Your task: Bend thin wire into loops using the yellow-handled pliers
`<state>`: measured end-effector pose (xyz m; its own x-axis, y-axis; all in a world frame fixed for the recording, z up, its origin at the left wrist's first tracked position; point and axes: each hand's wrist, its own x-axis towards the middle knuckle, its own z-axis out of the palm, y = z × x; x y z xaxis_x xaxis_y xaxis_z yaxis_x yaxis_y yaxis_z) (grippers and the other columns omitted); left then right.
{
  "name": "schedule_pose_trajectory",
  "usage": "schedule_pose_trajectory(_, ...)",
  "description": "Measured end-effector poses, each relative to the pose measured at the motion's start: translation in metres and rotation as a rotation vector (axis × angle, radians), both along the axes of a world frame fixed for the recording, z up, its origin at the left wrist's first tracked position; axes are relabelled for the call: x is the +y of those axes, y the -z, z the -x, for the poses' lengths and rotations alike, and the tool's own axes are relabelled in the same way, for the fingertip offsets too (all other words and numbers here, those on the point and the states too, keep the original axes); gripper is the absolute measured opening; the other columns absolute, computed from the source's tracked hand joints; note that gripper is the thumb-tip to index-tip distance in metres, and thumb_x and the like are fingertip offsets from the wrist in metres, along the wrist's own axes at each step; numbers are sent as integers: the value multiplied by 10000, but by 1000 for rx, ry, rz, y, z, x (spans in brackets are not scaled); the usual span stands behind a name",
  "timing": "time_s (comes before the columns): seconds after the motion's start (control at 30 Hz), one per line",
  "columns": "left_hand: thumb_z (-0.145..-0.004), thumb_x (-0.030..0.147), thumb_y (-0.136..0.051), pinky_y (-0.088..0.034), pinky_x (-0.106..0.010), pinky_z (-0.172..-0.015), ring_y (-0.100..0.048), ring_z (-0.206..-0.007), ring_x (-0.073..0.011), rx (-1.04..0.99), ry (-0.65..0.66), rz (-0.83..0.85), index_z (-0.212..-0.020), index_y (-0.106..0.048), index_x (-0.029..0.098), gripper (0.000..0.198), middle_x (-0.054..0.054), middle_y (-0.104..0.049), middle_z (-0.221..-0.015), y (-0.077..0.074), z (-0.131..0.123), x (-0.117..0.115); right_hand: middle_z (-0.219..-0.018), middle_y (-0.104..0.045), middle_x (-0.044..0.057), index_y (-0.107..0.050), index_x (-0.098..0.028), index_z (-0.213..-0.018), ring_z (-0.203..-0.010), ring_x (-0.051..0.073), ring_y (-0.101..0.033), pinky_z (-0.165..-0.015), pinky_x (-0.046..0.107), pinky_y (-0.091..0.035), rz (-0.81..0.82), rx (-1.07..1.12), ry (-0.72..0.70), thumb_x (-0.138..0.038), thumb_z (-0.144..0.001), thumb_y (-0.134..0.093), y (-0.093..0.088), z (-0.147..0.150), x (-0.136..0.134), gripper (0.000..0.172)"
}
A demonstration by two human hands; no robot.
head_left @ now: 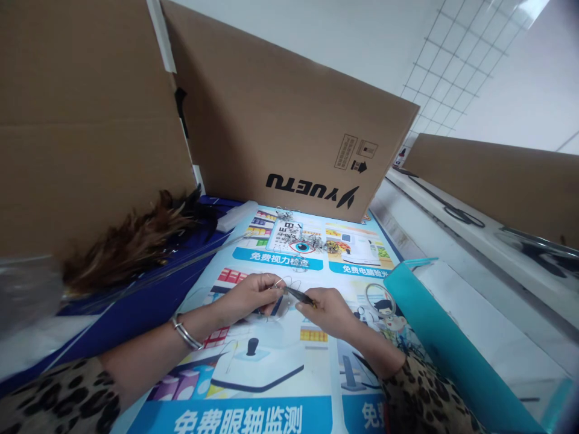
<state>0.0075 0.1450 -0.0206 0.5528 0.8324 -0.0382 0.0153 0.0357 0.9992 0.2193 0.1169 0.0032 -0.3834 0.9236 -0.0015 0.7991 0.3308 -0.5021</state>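
My left hand (260,293) pinches a thin looped wire (281,282) over the printed sheet, a silver bangle on its wrist. From the right, my right hand (332,310) is closed around dark, narrow-nosed pliers (299,295). The pliers' tip meets the wire at my left fingertips; whether the jaws grip it is too small to tell. Beyond both hands lies a scatter of small wire pieces (316,242) with tiny beads or flowers. A round coil of wire (380,299) rests to the right of my right hand.
Tall cardboard panels (289,114) stand behind and at the left. Brown feathers (131,247) lie on the blue surface at left, near clear plastic (29,301). A teal-edged white box (452,343) borders the right side. Scissors (461,214) lie on a white ledge.
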Motion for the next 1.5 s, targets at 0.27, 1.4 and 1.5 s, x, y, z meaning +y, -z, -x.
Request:
schedule_pose_trajectory(0.27,-783,356,-562,-291,-199,-469,-415,-414,-82,-2,-18,3,-772,-566,159,198,43,-541,-450,-2,-1,-1,-549,-341,-55,-471,-168,-611,-510,67,-306,-454,180,-234,292,306,27,-431,-775,-517,7,-1,3,314)
schedule_pose_trajectory(1.4,-811,327,-552,-286,-199,-464,-411,-396,-73,-76,-139,58,-769,-559,155,177,49,-522,-426,7,-5,-1,-672,-488,-20,-469,-175,-657,-653,92,-471,-578,189,-279,-166,-36,-3,-386,-827,-504,12,3,4,273)
schedule_pose_trajectory(1.5,-809,334,-558,-278,-196,-463,-410,-408,-71,-98,-198,63,-765,-570,152,188,47,-510,-443,8,-4,1,-690,-486,-15,-475,-177,-667,-666,96,-470,-597,192,-290,-219,-34,10,-362,-827,-507,14,-1,7,247)
